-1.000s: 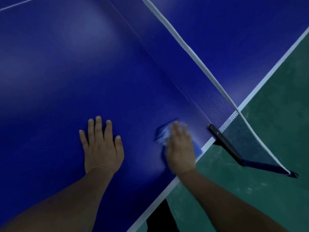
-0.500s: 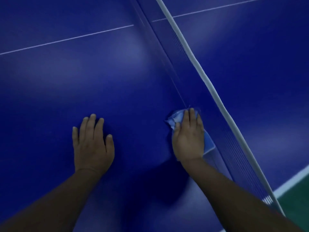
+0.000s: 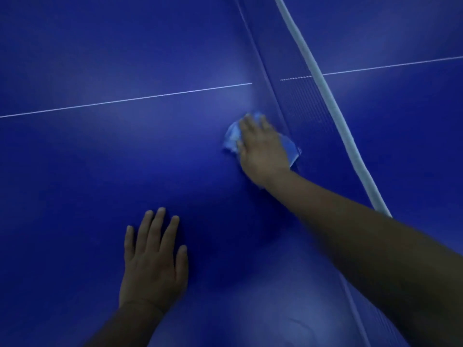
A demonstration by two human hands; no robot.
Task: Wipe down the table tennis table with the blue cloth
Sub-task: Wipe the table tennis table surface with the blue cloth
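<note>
Blue cloth [image 3: 234,139] lies bunched flat on the desk [image 3: 105,159] under the right hand [image 3: 263,149], close against the foot of the net [image 3: 304,101]. Crumpled pale folds stick out past the thumb side of that hand; a darker, flatter corner shows on the little-finger side, toward the net. Its long axis appears to run across the hand, roughly from the open playing surface toward the net, though most of it is hidden beneath the palm.

Right hand presses down with fingers straight and spread, palm on the cloth, nothing curled around it. Likely reason: a flat palm spreads pressure and keeps the cloth in full contact for sliding along the net line. Fingers are motion-blurred, so the exact fingertip position is uncertain.

Left hand [image 3: 155,261] rests flat on bare desk, nearer the body and well apart from the cloth, fingers straight and slightly fanned, holding nothing. Judged to be a brace, taking body weight while the right arm reaches far forward.

Beyond the right hand's fingertips, the thin white centre line [image 3: 125,101] crosses the desk and meets the net. White net tape [image 3: 325,93] runs diagonally past the right forearm.
</note>
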